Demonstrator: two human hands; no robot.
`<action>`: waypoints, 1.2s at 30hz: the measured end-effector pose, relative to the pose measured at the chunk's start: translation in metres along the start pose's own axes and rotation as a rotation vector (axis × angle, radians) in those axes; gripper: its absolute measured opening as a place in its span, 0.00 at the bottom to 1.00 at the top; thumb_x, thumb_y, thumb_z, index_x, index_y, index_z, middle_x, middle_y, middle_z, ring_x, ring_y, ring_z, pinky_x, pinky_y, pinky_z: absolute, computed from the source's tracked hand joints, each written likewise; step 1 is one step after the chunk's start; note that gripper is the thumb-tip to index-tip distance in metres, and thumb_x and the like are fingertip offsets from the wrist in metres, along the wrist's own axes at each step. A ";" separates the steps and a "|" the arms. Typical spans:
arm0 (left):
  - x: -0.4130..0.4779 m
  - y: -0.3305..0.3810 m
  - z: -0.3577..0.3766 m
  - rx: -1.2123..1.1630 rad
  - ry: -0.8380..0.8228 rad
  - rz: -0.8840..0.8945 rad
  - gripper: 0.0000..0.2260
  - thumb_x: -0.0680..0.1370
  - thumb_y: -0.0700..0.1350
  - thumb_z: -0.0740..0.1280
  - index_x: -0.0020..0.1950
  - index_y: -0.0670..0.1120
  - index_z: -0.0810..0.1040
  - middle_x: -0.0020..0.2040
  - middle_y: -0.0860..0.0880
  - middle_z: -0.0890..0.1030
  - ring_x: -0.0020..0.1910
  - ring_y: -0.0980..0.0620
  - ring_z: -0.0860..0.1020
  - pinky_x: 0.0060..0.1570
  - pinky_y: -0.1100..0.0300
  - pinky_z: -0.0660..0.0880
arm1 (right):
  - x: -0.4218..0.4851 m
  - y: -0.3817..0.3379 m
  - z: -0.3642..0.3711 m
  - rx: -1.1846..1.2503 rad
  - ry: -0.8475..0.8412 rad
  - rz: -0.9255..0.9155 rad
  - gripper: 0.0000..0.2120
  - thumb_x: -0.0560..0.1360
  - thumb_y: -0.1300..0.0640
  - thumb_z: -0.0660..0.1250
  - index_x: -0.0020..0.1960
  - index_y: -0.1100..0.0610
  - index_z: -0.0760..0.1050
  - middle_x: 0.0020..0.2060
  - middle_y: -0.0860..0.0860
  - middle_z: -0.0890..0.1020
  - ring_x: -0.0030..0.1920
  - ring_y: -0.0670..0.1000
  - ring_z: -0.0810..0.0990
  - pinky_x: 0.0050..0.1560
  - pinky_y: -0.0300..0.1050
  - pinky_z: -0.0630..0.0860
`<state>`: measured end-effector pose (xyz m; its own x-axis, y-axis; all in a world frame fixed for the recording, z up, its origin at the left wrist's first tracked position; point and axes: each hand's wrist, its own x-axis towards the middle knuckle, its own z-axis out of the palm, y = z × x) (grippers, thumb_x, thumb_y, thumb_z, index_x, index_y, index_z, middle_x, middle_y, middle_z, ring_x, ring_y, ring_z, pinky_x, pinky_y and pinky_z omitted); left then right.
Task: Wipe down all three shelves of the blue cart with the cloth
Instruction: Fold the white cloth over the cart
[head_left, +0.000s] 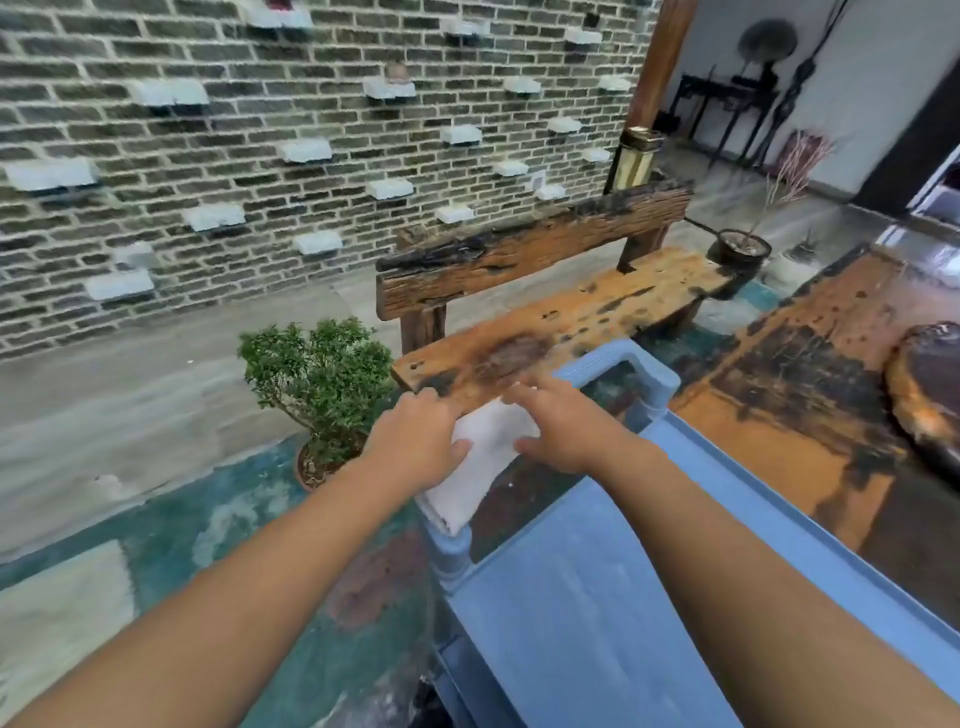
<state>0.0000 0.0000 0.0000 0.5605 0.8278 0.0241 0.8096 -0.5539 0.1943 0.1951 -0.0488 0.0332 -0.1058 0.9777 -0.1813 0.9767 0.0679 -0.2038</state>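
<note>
Forearms reach out over the blue cart's top shelf (561, 613). Left hand (415, 447) pinches the white cloth (483, 457) draped over the cart's handle (639, 374); right hand (566, 431) rests beside that grip, fingers spread. Soft, light, probably best bunched mid-fold.

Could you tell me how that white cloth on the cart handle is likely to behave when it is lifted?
Probably floppy: the cloth drapes over the cart handle. Likely light, since it sags little. Both hands, left hand and right hand, may keep its folds together.
</note>
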 end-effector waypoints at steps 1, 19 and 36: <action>0.008 -0.007 0.000 -0.049 -0.078 -0.031 0.21 0.77 0.58 0.65 0.64 0.48 0.73 0.55 0.45 0.77 0.56 0.42 0.76 0.47 0.49 0.76 | 0.015 0.001 -0.001 -0.018 -0.025 -0.012 0.26 0.77 0.51 0.71 0.73 0.53 0.68 0.69 0.55 0.68 0.68 0.60 0.69 0.64 0.56 0.73; 0.078 -0.068 0.047 -0.764 -0.970 0.056 0.24 0.68 0.69 0.68 0.56 0.56 0.78 0.50 0.61 0.83 0.51 0.59 0.82 0.50 0.61 0.75 | 0.168 0.000 -0.009 -0.244 -0.966 0.013 0.41 0.70 0.41 0.77 0.77 0.43 0.63 0.74 0.44 0.69 0.71 0.54 0.71 0.70 0.57 0.70; 0.065 -0.063 0.058 -1.173 -0.842 -0.007 0.08 0.74 0.53 0.72 0.52 0.56 0.81 0.47 0.60 0.85 0.47 0.59 0.83 0.45 0.65 0.76 | 0.168 0.001 -0.004 -0.142 -1.035 0.075 0.28 0.66 0.43 0.80 0.64 0.46 0.79 0.60 0.46 0.81 0.60 0.55 0.80 0.64 0.60 0.76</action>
<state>-0.0045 0.0841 -0.0678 0.8267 0.3029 -0.4741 0.4375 0.1837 0.8803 0.1788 0.1165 0.0062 -0.0870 0.3372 -0.9374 0.9932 0.1022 -0.0554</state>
